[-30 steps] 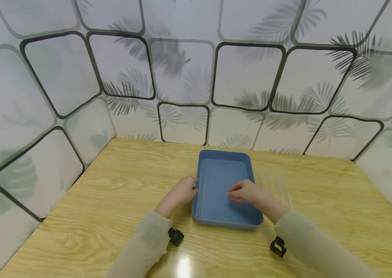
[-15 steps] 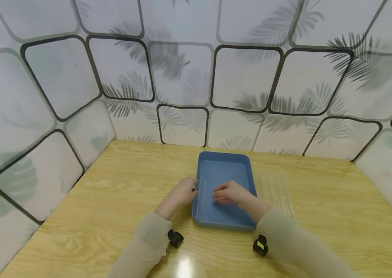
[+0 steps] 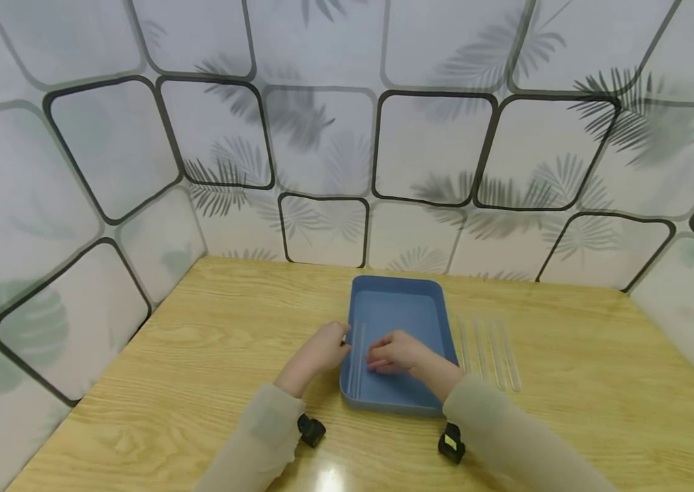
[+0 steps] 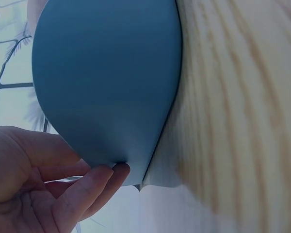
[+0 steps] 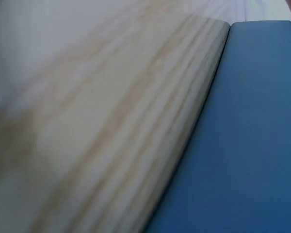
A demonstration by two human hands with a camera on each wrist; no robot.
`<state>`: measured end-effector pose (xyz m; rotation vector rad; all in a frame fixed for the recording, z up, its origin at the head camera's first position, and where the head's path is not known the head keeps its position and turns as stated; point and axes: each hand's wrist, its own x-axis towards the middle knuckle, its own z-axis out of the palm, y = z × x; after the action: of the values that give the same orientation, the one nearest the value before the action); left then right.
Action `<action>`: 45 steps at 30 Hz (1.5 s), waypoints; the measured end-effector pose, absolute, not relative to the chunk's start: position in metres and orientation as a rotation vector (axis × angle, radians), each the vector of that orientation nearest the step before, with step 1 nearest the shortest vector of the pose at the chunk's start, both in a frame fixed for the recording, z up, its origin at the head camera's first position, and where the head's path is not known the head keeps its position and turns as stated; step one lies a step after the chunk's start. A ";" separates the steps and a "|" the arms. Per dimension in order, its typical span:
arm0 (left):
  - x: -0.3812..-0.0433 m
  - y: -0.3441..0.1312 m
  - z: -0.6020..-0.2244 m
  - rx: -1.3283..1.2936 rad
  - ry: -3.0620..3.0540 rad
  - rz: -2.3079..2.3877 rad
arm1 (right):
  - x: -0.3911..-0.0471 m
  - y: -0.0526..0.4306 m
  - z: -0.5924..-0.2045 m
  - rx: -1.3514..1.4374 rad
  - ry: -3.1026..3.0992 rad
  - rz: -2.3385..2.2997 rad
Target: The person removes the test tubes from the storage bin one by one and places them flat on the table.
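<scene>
A blue tray lies on the wooden table. My left hand grips its left wall; in the left wrist view the fingers pinch the blue wall at the rim. Inside the tray, clear thin sticks lie lengthwise along the left side. Over the tray floor is my right hand, fingers bent and fingertips close to those sticks; I cannot tell whether it holds one. The right wrist view shows mainly the tray's outer wall.
Several more clear sticks lie side by side on the table, right of the tray. A patterned curtain encloses the table at the back and sides. A black wrist camera sits under the right sleeve.
My right hand has moved left across the tray, toward the sticks along its left side. The left hand stays at the tray's left wall. The head view has tilted slightly upward.
</scene>
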<state>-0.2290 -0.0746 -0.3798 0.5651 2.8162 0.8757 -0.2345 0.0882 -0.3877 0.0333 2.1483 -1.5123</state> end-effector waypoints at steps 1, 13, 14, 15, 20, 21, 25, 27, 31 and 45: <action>-0.229 -0.075 -0.380 0.561 2.817 0.877 | -0.234 0.087 -0.388 0.032 2.150 -1.507; -0.229 -0.075 -0.378 0.538 2.797 0.904 | -0.237 0.083 -0.392 0.030 2.124 -1.533; -0.230 -0.075 -0.379 0.541 2.799 0.899 | -0.237 0.083 -0.393 0.025 2.124 -1.534; -0.230 -0.075 -0.379 0.546 2.799 0.897 | -0.237 0.083 -0.393 0.019 2.121 -1.535; -0.231 -0.074 -0.381 0.577 2.815 0.888 | -0.238 0.083 -0.396 0.004 2.126 -1.537; -0.231 -0.075 -0.381 0.584 2.820 0.889 | -0.238 0.082 -0.396 0.004 2.132 -1.534; -0.231 -0.075 -0.382 0.590 2.826 0.886 | -0.238 0.080 -0.398 0.003 2.159 -1.527; -0.231 -0.075 -0.381 0.592 2.825 0.883 | -0.237 0.079 -0.399 0.004 2.170 -1.523; -0.232 -0.075 -0.382 0.587 2.826 0.863 | -0.236 0.077 -0.399 0.000 2.180 -1.515; -0.230 -0.075 -0.380 0.524 2.812 0.863 | -0.234 0.073 -0.402 -0.013 2.207 -1.479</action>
<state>-0.2300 -0.0746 -0.3799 0.5243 2.8116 0.8632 -0.2344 0.0729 -0.4019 -0.0133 2.2068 -1.4793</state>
